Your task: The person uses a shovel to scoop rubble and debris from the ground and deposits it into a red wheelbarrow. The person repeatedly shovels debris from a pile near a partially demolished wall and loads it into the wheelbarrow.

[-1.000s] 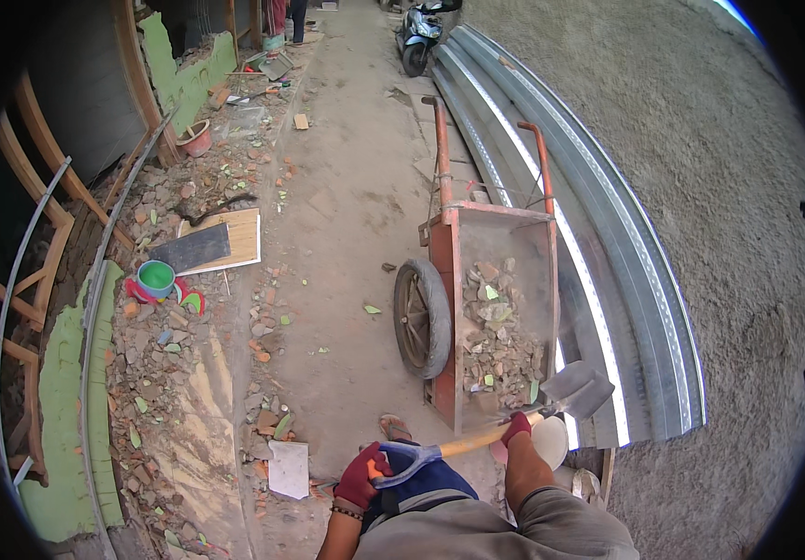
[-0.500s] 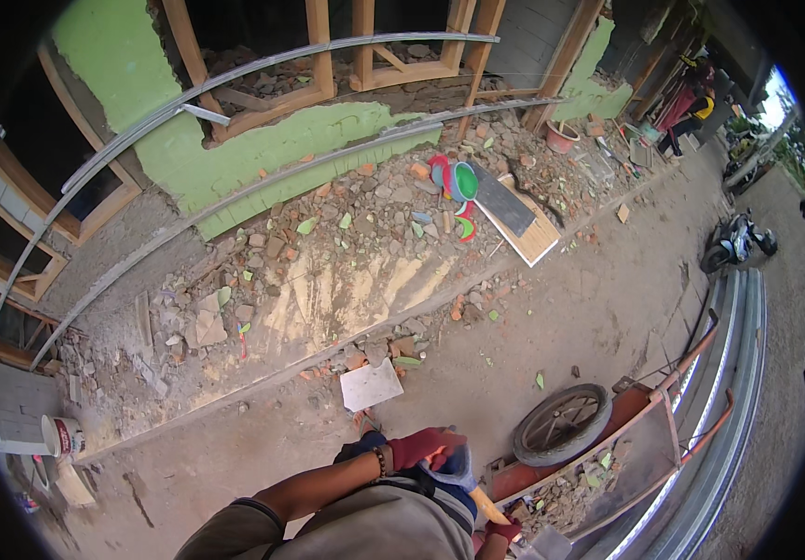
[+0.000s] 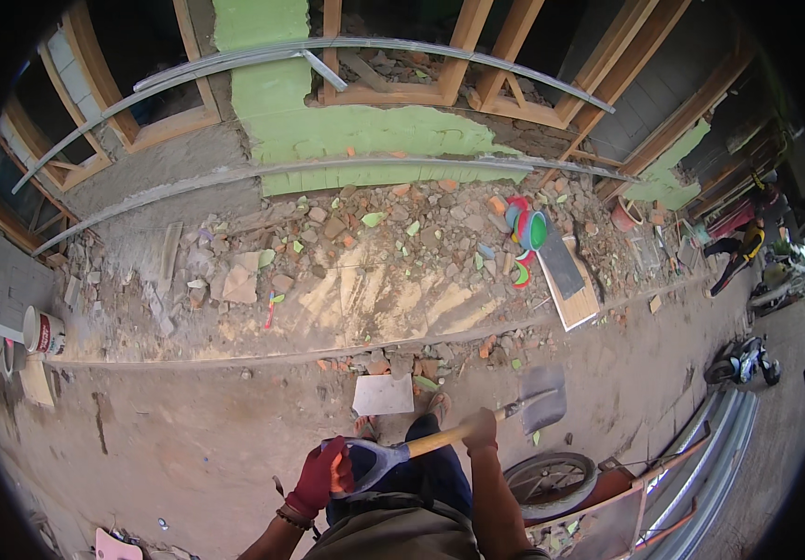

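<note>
I hold a shovel [image 3: 477, 422] with a wooden shaft across my body. My left hand [image 3: 320, 476], in a red glove, grips its blue-grey end handle. Further up the shaft, just short of the grey blade [image 3: 542, 397], sits my right hand [image 3: 480, 431]. The blade hangs above the dirt ground, apparently empty. Ahead of it lies a pile of broken brick rubble [image 3: 365, 271] along a green wall. An orange wheelbarrow [image 3: 598, 499] with a black wheel stands close at my right.
A flat pale slab [image 3: 383, 394] lies by my feet. A board with dark sheet [image 3: 566, 275] and coloured bowls [image 3: 526, 229] rest on the rubble. Curved metal sheets [image 3: 729, 457] lie at right, a parked motorbike [image 3: 743, 359] beyond, a paint bucket [image 3: 43, 331] at left.
My view has swung from the wheelbarrow toward the rubble pile and wall. The shovel has come away from the wheelbarrow tray and now points at the ground by the rubble.
</note>
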### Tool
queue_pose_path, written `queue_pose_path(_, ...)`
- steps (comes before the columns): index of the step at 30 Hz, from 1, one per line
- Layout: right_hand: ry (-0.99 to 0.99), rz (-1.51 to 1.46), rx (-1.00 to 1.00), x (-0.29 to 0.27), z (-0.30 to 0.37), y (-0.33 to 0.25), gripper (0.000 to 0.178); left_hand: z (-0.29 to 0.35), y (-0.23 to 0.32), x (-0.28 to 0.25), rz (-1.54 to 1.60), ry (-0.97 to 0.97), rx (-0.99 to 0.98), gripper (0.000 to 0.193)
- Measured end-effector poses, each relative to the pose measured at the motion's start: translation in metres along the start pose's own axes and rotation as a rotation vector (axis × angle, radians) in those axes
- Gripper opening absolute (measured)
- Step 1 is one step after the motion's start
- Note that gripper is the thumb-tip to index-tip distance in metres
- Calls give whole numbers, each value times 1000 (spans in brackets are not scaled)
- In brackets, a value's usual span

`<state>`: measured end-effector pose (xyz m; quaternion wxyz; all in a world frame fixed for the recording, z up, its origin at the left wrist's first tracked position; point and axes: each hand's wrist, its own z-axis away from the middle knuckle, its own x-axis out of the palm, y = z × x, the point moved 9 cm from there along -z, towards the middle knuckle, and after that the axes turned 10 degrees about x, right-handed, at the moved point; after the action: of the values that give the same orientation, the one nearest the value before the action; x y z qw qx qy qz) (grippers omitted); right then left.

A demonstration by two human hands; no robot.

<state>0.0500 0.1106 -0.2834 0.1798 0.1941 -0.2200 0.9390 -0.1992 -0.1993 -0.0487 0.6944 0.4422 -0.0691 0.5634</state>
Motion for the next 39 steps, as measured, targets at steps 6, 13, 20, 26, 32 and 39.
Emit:
queue_pose_path(6,-86,265,323,143,-91,151,18,34,-24,-69,170,514,275,38)
queue_pose_path(13,-31,456,794,139,-99,332,16,31,-4,-72,-831,1198,936,40)
queue_pose_path(20,102,770,668,209,-200,235,13,-130,-56,-69,177,1347,436,46)
queue_pose_path(26,-22,769,379,374,-479,37,16,-439,-62,30,278,1102,445,44)
queue_pose_path(32,71,833,369,351,-553,42,14,-468,-130,-14,296,1305,351,43)
queue_pose_path(39,-35,850,332,280,-635,63,16,-498,-270,-106,336,1484,332,45)
